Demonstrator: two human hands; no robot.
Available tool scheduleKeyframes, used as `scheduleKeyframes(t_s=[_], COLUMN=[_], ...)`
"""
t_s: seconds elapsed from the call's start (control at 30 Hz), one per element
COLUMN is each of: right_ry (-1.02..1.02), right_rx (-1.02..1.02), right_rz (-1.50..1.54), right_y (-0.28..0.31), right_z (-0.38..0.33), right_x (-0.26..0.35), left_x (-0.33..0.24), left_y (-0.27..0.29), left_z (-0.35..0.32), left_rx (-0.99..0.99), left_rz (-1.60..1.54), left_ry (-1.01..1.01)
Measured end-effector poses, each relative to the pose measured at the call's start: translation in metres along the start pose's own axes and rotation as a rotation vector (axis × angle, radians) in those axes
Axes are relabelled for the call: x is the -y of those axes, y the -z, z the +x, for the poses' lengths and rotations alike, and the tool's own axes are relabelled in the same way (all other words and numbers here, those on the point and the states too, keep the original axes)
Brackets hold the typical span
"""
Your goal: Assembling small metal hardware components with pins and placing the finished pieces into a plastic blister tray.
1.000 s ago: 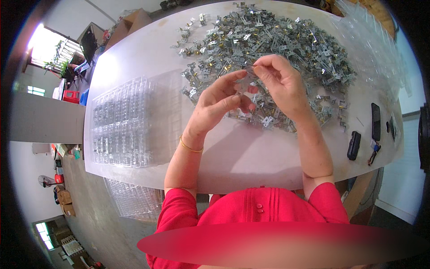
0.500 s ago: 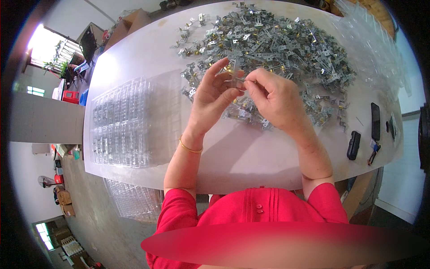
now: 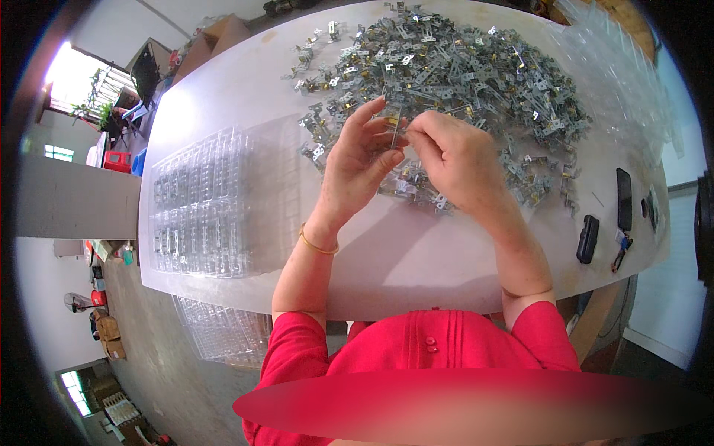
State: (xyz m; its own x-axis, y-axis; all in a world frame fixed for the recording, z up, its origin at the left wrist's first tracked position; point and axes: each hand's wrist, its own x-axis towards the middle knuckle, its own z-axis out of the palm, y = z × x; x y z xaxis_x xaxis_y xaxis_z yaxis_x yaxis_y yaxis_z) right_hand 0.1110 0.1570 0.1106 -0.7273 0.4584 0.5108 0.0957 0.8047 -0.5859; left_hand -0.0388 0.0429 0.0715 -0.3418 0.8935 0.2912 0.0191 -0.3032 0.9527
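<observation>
Over the near edge of a large heap of small grey metal brackets, my two hands meet. A small metal bracket with a brass-coloured part stands between them. My left hand grips it with thumb and fingers, the forefinger stretched up beside it. My right hand pinches at the bracket's right side; its fingertips are partly hidden, so whether it holds a separate small piece cannot be made out.
Clear plastic trays filled with brackets lie on the white table's left, with more clear trays below its edge. Clear plastic sheets lie far right. A phone, a black case and keys sit at the right.
The bracket has turned in my fingers and now stands more upright. My hands have barely shifted, staying together above the near edge of the heap.
</observation>
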Motion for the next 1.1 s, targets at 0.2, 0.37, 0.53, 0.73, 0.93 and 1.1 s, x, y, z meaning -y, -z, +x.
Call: scheduleKeyframes(t_s=[0.2,0.37,0.53,0.73,0.93,1.1], right_ry=[0.01,-0.132,-0.029,-0.2,-0.204,-0.165], right_rx=[0.089,0.069,-0.171,-0.042,-0.111,-0.149], right_rz=[0.03,0.089,0.321,0.505,0.432,0.311], right_y=[0.003,0.018,0.01,0.009,0.004,0.002], right_z=[-0.001,0.001,0.005,0.001,0.007,0.007], right_x=[-0.001,0.0,-0.01,-0.014,-0.01,-0.001], left_x=[0.005,0.0,-0.009,-0.007,-0.006,0.002], left_y=[0.004,0.006,0.004,0.006,0.004,0.001], left_z=[0.001,0.0,-0.003,-0.003,-0.003,-0.006], left_rx=[-0.008,-0.011,0.085,0.185,0.111,-0.066], left_rz=[0.045,-0.171,-0.396,-0.51,-0.41,0.355], left_ry=[-0.033,0.065,0.147,0.235,0.206,-0.128])
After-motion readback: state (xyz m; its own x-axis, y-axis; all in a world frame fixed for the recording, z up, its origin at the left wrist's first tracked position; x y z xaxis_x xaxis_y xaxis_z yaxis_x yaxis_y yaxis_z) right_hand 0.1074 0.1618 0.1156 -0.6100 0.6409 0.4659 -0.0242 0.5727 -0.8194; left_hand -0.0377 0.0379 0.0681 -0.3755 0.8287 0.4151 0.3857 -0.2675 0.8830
